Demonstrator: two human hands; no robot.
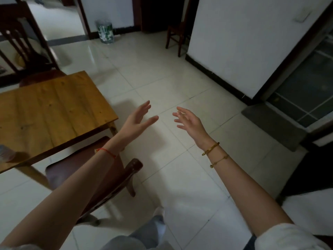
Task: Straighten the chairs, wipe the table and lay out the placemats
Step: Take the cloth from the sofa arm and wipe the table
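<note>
A bare wooden table [54, 109] stands at the left. Under its near edge a dark wooden chair [129, 170] is pushed in, with my left forearm crossing over its back. A second dark chair [21, 46] stands at the table's far side. My left hand [137, 120] and my right hand [189, 121] are both stretched out over the tiled floor to the right of the table, palms facing each other, fingers spread, holding nothing. No placemats show.
A third chair [175, 36] stands by a dark doorway at the back. A bin [106, 32] sits against the far wall. A white wall corner [252, 51] and a grey doormat [272, 125] lie to the right. A blurred pale object [6, 153] lies at the table's left edge.
</note>
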